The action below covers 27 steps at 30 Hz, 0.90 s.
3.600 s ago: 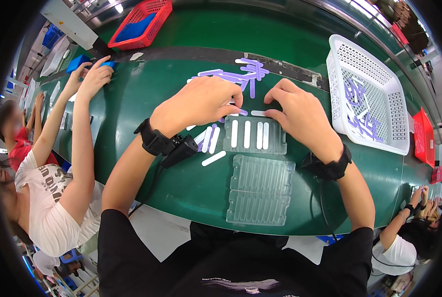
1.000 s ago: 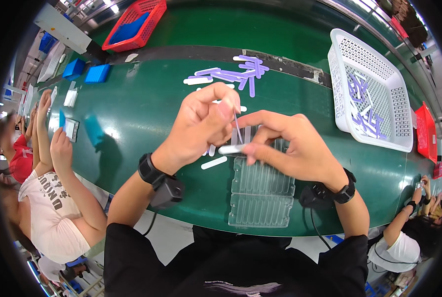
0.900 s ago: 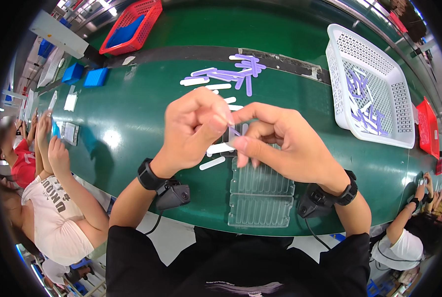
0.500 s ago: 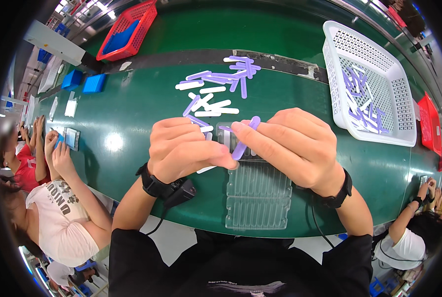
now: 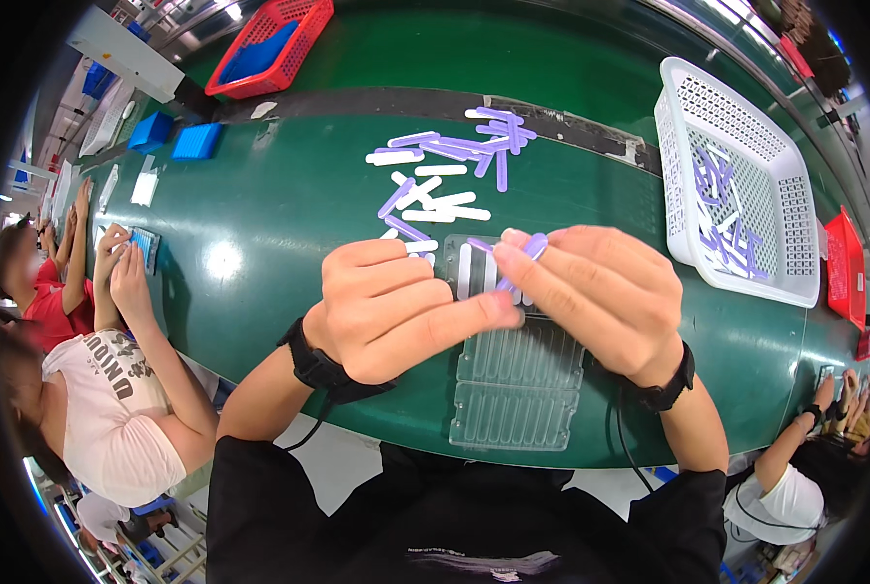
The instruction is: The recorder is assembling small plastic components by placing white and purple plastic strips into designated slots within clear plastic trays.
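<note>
My right hand (image 5: 600, 292) is closed, pinching a purple flat strip with rounded ends (image 5: 535, 246) between thumb and fingers. Beside it my left hand (image 5: 396, 307) has its fingers curled, with one finger reaching to the strip's lower end. That fingertip is slightly blurred, and whatever the curled fingers hold is hidden. Under both hands lies a clear plastic tray with long slots (image 5: 513, 419). White strips (image 5: 465, 273) sit in its far part, which my hands partly cover. Just beyond is a loose pile of purple strips (image 5: 501, 170) and white strips (image 5: 442, 170).
A white perforated basket (image 5: 683, 219) at right holds more strips. Red baskets stand at far left (image 5: 294, 49) and far right (image 5: 844, 268). Blue slotted blocks (image 5: 196, 142) lie at left on the green table (image 5: 269, 224). Other people work at both sides.
The view has shifted a little, so the table things sit farther right. The purple strip in my right hand is now tilted more and shows less. My left fingertip has moved along with it.
</note>
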Available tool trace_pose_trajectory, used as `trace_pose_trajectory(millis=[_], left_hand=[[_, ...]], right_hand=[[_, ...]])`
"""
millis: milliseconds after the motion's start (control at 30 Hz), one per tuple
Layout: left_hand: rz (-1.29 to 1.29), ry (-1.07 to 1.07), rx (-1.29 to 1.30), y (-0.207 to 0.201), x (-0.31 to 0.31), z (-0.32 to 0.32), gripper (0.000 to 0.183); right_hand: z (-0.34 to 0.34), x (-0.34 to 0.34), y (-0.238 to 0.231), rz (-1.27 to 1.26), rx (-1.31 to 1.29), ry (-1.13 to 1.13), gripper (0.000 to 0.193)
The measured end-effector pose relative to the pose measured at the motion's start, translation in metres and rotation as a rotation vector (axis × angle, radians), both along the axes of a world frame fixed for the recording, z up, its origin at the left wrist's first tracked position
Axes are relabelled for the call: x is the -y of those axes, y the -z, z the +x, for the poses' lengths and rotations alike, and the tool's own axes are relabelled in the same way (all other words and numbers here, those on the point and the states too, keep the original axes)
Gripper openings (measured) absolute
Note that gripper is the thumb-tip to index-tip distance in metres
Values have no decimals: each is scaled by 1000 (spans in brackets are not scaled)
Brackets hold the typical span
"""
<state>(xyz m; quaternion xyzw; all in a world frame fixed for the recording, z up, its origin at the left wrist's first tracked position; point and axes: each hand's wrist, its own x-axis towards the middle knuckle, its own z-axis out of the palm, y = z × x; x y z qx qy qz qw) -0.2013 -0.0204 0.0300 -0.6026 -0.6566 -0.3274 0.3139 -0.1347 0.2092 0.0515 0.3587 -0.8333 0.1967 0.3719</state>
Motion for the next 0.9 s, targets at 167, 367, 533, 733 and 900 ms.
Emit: trace_pose_trajectory(millis=[167,367,533,733,900], left_hand=[[33,-30,40,8,4,-4,37],[79,-109,28,12,-5,-5,37],[131,-156,64,25,-10,-15,35],[56,-166,96,16,2,-15,23],[107,-162,106,18,-1,-18,23]], right_hand=[[-7,-5,15,-187,218,101,38],[-2,-10,7,-228,174,87,40],[-4,-20,11,-103,113,32,29],[11,-22,-5,201,-224,49,18],[16,-20,-8,212,-261,13,13]])
